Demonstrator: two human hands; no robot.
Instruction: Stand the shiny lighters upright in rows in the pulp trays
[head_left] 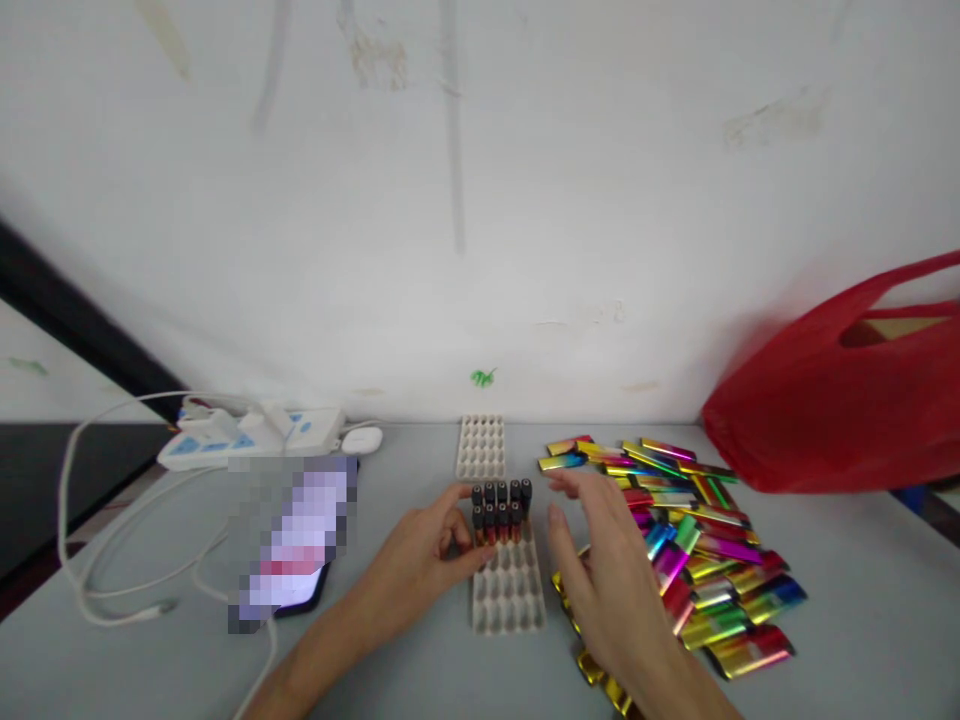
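Observation:
Two rows of small, upright black-topped tubes (502,512) with reddish-gold bodies stand at the back of a pale cupped tray (510,600). My left hand (439,545) is at their left side, index finger by the back row and thumb across the front, its other fingers curled in. To the right of the tubes, my right hand (604,550) has its fingers apart with nothing between them. Beneath and beside it lies a loose pile of shiny, multicoloured metallic cases (712,545); part of the pile is hidden by the hand.
A second cupped tray (481,447) lies near the wall. On the left are a phone (300,540) with a blurred screen, a white power strip (251,435), a small white case (362,440) and loose white cables (112,615). A red bag (840,400) stands at the right.

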